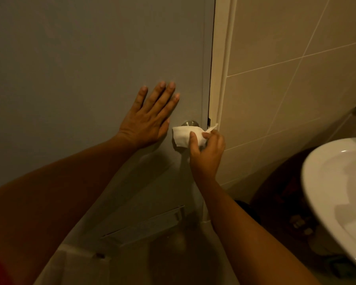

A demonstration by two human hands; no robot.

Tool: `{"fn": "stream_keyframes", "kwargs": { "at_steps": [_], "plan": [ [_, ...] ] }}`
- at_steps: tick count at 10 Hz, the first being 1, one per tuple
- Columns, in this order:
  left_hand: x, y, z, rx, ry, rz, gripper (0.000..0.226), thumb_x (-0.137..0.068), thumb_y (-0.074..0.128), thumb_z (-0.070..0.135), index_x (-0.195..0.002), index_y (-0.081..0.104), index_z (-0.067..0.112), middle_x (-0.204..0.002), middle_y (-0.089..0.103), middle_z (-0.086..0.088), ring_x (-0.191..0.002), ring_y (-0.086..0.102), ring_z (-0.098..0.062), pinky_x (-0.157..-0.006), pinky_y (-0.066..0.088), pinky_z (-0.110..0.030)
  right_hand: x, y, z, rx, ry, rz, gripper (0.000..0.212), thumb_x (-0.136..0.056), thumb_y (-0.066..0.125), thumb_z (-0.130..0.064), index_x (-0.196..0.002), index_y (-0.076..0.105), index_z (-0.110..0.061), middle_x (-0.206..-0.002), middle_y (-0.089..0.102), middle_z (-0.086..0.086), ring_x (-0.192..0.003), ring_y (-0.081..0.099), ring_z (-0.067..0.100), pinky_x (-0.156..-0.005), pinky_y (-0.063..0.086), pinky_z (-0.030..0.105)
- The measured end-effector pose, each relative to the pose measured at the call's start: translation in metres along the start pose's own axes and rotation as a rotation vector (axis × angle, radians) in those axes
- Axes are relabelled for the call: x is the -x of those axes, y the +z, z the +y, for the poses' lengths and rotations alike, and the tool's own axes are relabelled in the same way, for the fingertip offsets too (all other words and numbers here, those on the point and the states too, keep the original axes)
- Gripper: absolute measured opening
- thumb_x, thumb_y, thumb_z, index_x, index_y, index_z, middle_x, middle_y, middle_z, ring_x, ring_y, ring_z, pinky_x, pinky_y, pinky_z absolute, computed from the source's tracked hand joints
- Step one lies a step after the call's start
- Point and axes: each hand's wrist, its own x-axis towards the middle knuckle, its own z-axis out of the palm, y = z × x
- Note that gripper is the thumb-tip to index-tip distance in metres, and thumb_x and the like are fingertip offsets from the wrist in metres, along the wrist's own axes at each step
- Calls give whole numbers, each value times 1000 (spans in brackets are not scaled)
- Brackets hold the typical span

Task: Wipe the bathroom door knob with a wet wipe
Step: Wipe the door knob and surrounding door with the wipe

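Mid-wipe: right hand (207,149) pinching white wet wipe (183,136) draped over metal knob (190,123) near door (90,58) right edge, left hand (150,118) flat and released bracing door; best to wrap wipe fully round, twist, cover underside.

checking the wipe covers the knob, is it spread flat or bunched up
Bunched. The wet wipe is wrapped over the door knob in folds, pinched by the right hand.
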Motion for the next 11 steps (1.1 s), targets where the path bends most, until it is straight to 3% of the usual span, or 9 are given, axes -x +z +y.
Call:
{"fn": "stream_keyframes", "kwargs": {
  "at_steps": [2, 4, 5, 6, 7, 8, 9, 10, 11],
  "plan": [
    [0, 1, 0, -14, -4, 18, 69, -94, 37, 41, -154, 15, 16, -161, 17, -10, -149, 10, -28, -119, -8, -48, -8, 7, -1, 102, -93, -224, 47, -84, 66, -48, -124, 47, -30, -116, 50, -9, -96, 54, 7, -71, 49, 14],
    [0, -1, -1, -14, 3, 1, 70, -94, 37, 41, -154, 14, 16, -161, 16, -11, -148, 10, -29, -119, -7, -48, -15, 16, -7, -37, 175, -190, 42, -84, 65, -54, -114, 52, -27, -98, 55, -11, -79, 60, 6, -48, 44, 5],
    [-1, -1, -2, -12, -1, -2, 70, -94, 38, 41, -154, 14, 16, -161, 16, -11, -148, 9, -29, -119, -5, -48, -14, 21, -12, -164, 350, -155, 46, -87, 67, -50, -120, 54, -20, -101, 58, -6, -75, 59, 6, -44, 47, 5],
    [0, 0, -1, -16, -2, 0, 70, -93, 37, 41, -155, 14, 16, -161, 16, -11, -148, 9, -29, -119, -6, -49, -8, 18, -10, -154, 288, -210, 45, -87, 67, -45, -121, 49, -21, -109, 60, -1, -88, 64, 12, -49, 51, 8],
    [0, 1, 0, -15, -5, 0, 70, -94, 36, 41, -155, 13, 16, -162, 15, -11, -149, 9, -29, -119, -7, -49, -5, 12, -5, -11, 88, -289, 51, -89, 65, -41, -131, 42, -23, -124, 52, 0, -105, 59, 14, -74, 57, 22],
    [1, 1, 0, -12, -9, -3, 70, -94, 35, 41, -155, 12, 17, -162, 13, -10, -149, 8, -28, -119, -7, -48, -3, 7, 1, 29, 10, -358, 57, -91, 63, -40, -138, 32, -29, -135, 44, 1, -117, 53, 18, -90, 55, 33],
    [1, -2, 0, 6, -11, -14, 70, -94, 36, 40, -155, 11, 17, -162, 13, -10, -149, 9, -28, -119, -6, -48, 2, 2, 5, -56, 31, -361, 66, -90, 67, -38, -145, 32, -31, -140, 43, -2, -118, 48, 10, -83, 47, 14],
    [0, -5, 0, 14, -24, -24, 70, -94, 36, 39, -155, 11, 18, -162, 14, -9, -149, 11, -27, -119, -5, -48, 3, -4, 5, -100, 66, -330, 72, -86, 72, -36, -148, 36, -30, -144, 46, -2, -117, 44, 5, -78, 38, 4],
    [1, -8, 1, 27, -38, -41, 69, -94, 36, 39, -155, 11, 18, -162, 15, -9, -150, 13, -27, -119, -3, -48, 0, -8, 1, -93, 106, -304, 70, -81, 78, -35, -142, 45, -27, -136, 55, -2, -110, 50, 6, -73, 39, 2]
  ]
}}
